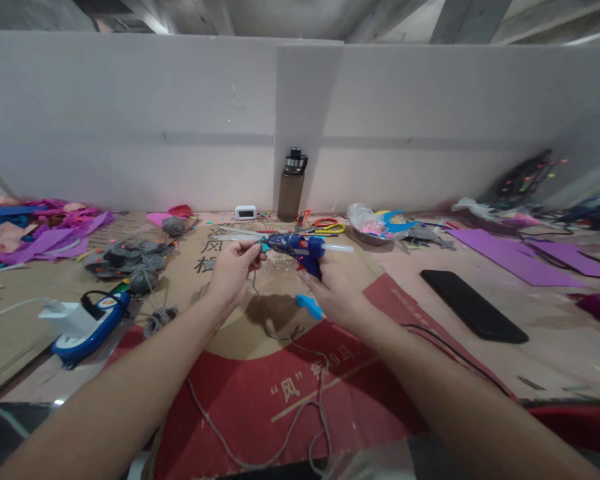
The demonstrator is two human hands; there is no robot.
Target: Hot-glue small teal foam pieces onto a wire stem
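Note:
My right hand [330, 283] is wrapped round the handle of a blue hot glue gun [300, 247], whose nozzle points left. A clear glue stick [339, 248] sticks out of its back end. In my left hand [235, 270], thumb and fingers pinch a small teal piece [265, 247] right at the nozzle tip; whether they touch is hard to tell. Grey yarn [255, 283] hangs below my left fingers and trails over the cardboard in loops. A bright blue cut piece [309, 307] lies under my right hand.
Red and brown cardboard [220, 400] covers the table before me. A blue power strip [93, 330] and grey yarn balls [143, 280] lie left. Behind stand a bottle [291, 190], a small clock [245, 213] and scissors [327, 228]. At right are a black phone [473, 305] and purple sheets [520, 257].

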